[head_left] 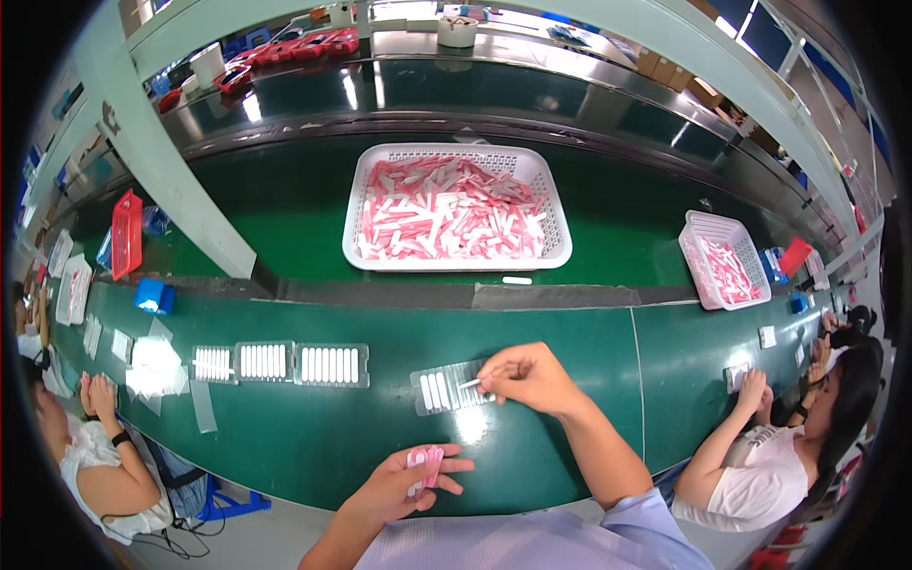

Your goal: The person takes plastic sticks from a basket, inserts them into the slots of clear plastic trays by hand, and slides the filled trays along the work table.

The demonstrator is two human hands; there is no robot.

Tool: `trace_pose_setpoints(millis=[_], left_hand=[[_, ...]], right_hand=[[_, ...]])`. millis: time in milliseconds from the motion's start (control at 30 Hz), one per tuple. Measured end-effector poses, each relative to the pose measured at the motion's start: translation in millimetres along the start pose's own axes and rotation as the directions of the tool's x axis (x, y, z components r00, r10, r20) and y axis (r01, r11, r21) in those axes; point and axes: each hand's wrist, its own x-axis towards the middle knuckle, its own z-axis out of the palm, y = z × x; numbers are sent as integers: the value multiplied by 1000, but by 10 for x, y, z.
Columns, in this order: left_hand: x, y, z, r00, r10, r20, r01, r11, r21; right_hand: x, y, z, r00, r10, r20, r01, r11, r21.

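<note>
Nearest, the left hand (404, 482) is turned palm up, loosely cupped around a small bundle of pink-and-white sticks (425, 469), with some fingers spread away from it; the loose curl seems meant to keep several pieces within reach of the other hand without squeezing them

Just beyond, the right hand (530, 378) has its thumb and fingers drawn narrow, pinching one slim white stick (470, 384) near its end, so that the far end pokes out clear over a transparent blister tray (454, 394). The tray lies slightly skewed on the green table (570, 328), between the person and the supply, probably for an easy reach. White sticks stand side by side in its left slots; the right part is hidden under the fingers

To the left, three more blister trays (331, 366) sit in a row, filled with white sticks, likely set aside to leave working room. Past them lies a glossy heap of clear plastic pieces (157, 369), with a blue box (154, 296) behind it

Farther off, across a dark rail, a large white perforated basket (458, 265) heaped with pink-and-white sticks stands centrally, presumably as a shared stock. One loose white stick (517, 280) lies just in front of it
</note>
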Motion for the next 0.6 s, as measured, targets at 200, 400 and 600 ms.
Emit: trace_pose_setpoints(millis=[200,400,600], left_hand=[[-130,143,184,982,64,-179,-52,996,69],[-277,123,80,974,128,-189,-149,984,-101],[-271,52,-71,989,99,-109,-109,990,-94]], right_hand=[[428,-126,99,971,104,214,74,721,-689],[474,-28,252,926,-116,360,377,379,-845],[171,51,411,843,-505,184,409,382,-828]])
